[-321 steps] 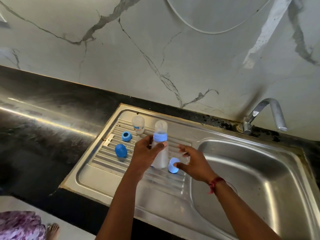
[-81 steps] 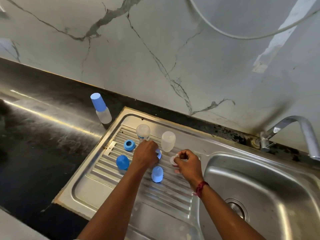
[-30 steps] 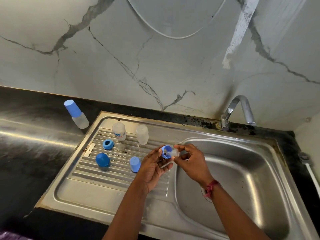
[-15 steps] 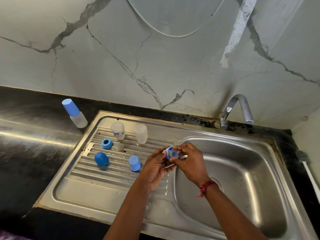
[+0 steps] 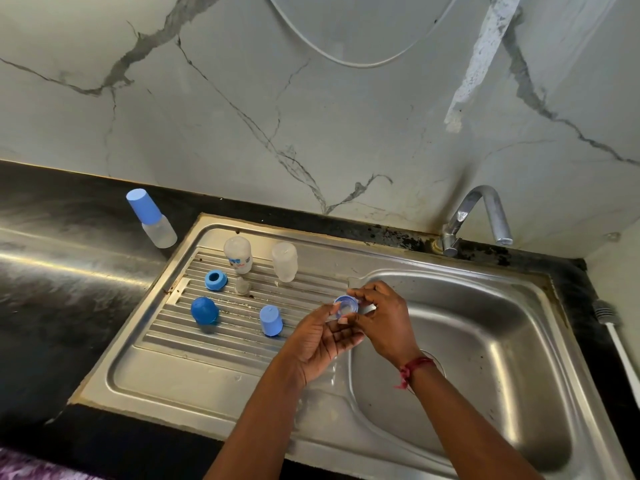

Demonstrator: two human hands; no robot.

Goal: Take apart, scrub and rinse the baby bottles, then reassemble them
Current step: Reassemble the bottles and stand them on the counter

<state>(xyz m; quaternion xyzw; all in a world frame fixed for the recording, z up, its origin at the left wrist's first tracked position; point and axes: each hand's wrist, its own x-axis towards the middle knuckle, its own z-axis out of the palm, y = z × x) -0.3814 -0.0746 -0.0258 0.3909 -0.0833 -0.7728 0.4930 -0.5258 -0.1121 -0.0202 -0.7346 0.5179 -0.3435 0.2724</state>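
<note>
At nine o'clock of the sink (image 5: 485, 358), the blue ring (image 5: 346, 304), pinched by left hand (image 5: 323, 341) and right hand (image 5: 381, 317), should be kept level.

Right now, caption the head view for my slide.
Left hand and right hand hold a blue plastic bottle ring over the stainless-steel sink.

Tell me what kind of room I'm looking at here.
Most likely a home kitchen: a stainless steel sink with a ribbed drainboard, set into a dark stone counter, and a tap at the wall.
</note>
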